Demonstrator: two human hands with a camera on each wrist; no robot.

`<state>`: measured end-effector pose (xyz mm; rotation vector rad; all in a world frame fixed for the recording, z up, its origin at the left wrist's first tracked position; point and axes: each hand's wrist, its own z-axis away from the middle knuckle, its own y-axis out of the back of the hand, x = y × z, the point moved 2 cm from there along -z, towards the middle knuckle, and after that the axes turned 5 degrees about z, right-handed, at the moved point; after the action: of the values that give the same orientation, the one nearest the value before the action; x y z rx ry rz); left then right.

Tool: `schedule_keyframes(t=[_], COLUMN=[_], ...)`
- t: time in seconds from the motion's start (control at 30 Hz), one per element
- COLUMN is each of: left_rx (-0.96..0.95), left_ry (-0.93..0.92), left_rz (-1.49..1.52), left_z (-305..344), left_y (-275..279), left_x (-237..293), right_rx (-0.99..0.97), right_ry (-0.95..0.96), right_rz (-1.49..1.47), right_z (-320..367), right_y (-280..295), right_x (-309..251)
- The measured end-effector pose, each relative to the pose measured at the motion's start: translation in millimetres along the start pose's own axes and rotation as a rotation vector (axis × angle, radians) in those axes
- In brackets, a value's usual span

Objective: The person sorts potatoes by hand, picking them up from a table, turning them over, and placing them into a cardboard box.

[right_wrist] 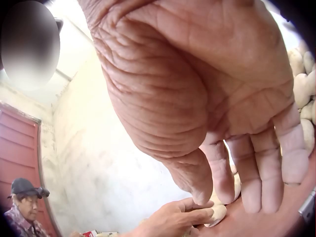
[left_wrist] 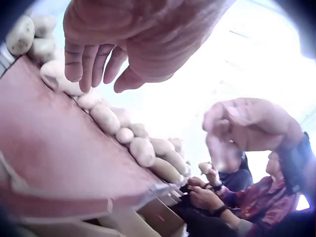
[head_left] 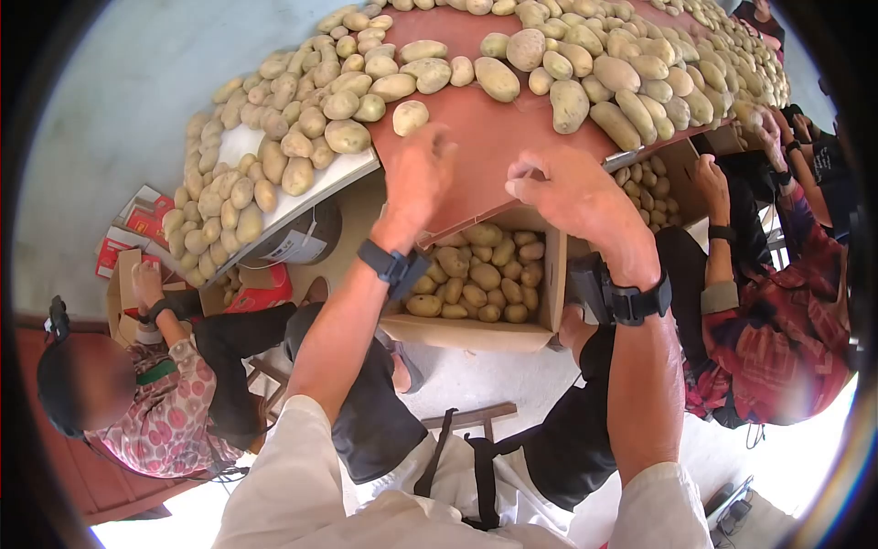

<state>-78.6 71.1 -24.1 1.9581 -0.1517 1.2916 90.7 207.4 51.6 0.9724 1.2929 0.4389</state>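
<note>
In the head view the left hand (head_left: 421, 178) hovers over the near edge of the red table (head_left: 476, 174), just short of a lone potato (head_left: 411, 117). Its fingers hang loosely bent with nothing held in the left wrist view; whether they touch that potato cannot be told. The right hand (head_left: 578, 190), also above the table edge, is empty, and its relaxed fingers (right_wrist: 261, 173) point down in the right wrist view. Under both hands stands a cardboard box (head_left: 476, 335) holding many potatoes (head_left: 485, 275).
Potato heaps lie on the left (head_left: 265, 156) and right (head_left: 631, 73) of the table. A dark bucket (head_left: 306, 238) stands below the left edge. Seated people (head_left: 174, 403) are at both sides, those on the right (head_left: 777, 339) beside another box of potatoes (head_left: 647, 190).
</note>
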Motion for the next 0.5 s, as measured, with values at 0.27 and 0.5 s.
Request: schedule_keyframes(t=[0.27, 0.5], left_rx=[0.19, 0.095], left_ry=[-0.018, 0.017], left_rz=[-0.334, -0.191], left_z=[-67, -82], left_y=[17, 18], left_x=[-56, -57], right_rx=[0.062, 0.094], right_ry=[0.201, 0.228], right_rz=[-0.145, -0.119], right_z=[-7, -9], right_y=[-12, -14], right_x=[-10, -5])
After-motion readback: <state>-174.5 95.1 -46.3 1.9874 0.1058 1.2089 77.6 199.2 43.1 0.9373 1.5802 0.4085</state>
